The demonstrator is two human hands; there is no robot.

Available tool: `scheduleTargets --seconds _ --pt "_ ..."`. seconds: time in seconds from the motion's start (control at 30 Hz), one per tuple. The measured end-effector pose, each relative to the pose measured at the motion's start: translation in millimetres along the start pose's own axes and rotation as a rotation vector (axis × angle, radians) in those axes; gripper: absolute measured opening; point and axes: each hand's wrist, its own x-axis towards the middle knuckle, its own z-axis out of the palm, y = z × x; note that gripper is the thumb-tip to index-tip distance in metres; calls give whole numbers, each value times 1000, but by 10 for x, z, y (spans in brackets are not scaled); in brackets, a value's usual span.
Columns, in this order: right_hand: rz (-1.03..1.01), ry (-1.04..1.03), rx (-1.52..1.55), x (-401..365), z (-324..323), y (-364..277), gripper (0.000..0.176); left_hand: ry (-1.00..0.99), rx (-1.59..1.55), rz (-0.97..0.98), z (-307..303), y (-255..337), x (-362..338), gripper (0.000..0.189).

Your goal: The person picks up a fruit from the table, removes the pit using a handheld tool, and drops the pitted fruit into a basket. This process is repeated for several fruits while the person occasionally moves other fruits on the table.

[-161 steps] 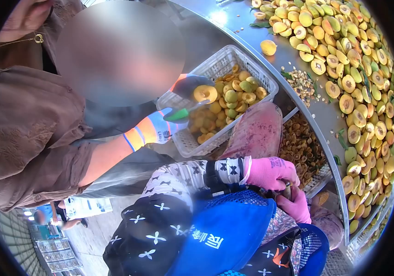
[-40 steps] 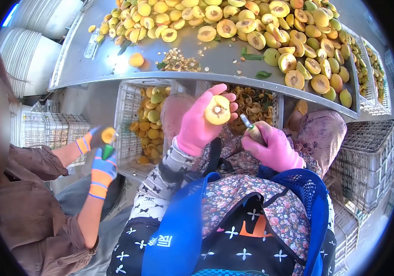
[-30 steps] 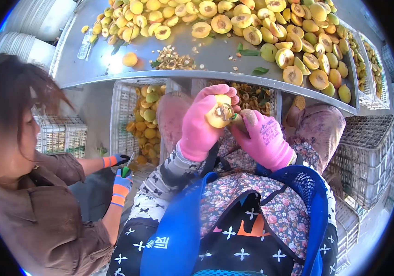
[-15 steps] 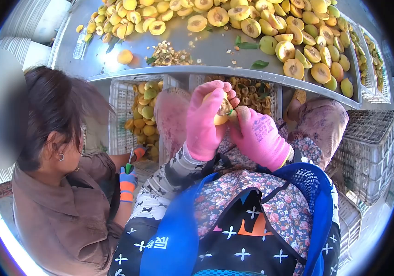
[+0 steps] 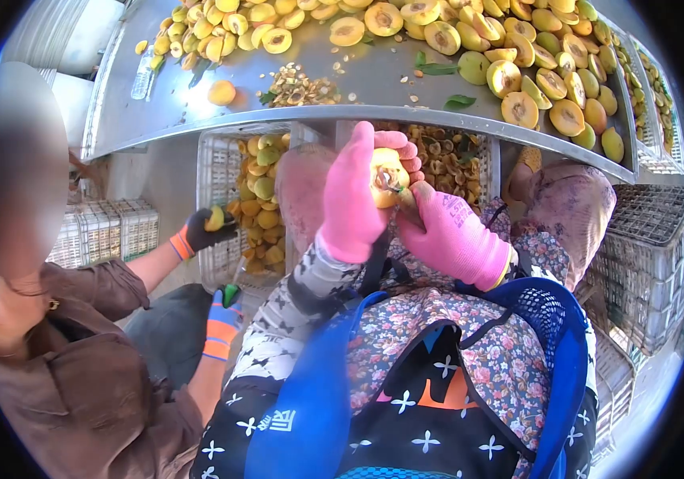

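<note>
In pink gloves, both of my hands meet in front of my lap. My left hand [image 5: 352,195] is closed around a yellow peach half [image 5: 384,172], cut face turned up, with a brown, torn hollow at its centre. My right hand [image 5: 455,238] pinches a small pitting tool [image 5: 398,190] that has a metal tip and a bit of green. The tip sits at the hollow; most of the tool is hidden by my fingers. Beneath my hands stands a crate of brownish pits and scraps [image 5: 440,164].
Ahead, a metal table [image 5: 278,128] bears many peach halves [image 5: 504,78], a pile of pits [image 5: 302,86] and a plastic bottle [image 5: 142,76]. Crates [image 5: 637,263] stand at right. At left, a co-worker's gloved hand [image 5: 206,231] holds a peach piece by a crate of peaches [image 5: 266,231].
My left hand has turned the peach half so its cut face shows more. The co-worker has leaned back and raised one hand with a peach piece. The view has shifted slightly.
</note>
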Motion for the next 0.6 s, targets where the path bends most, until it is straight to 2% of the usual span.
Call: scheduleTargets --seconds 0.07,0.13,0.23,0.37,0.47,0.53,0.6 --pt "-40 19 91 -7 81 18 20 107 59 105 77 -16 -25 48" --pt "22 -51 171 0 69 -10 20 167 94 190 132 -46 -57 47" --pt "43 -78 153 11 60 -16 22 214 151 221 150 -68 -47 46" --pt "-49 -77 -79 -8 45 55 21 62 254 46 15 18 -16 48" --pt "-192 -38 -31 -13 107 204 21 -76 310 -60 -75 76 48 48" --pt "-48 -87 151 -25 85 176 21 -100 256 -94 -85 111 63 45" --pt "57 -165 291 -1 41 120 19 -82 204 -46 -39 64 59 44"
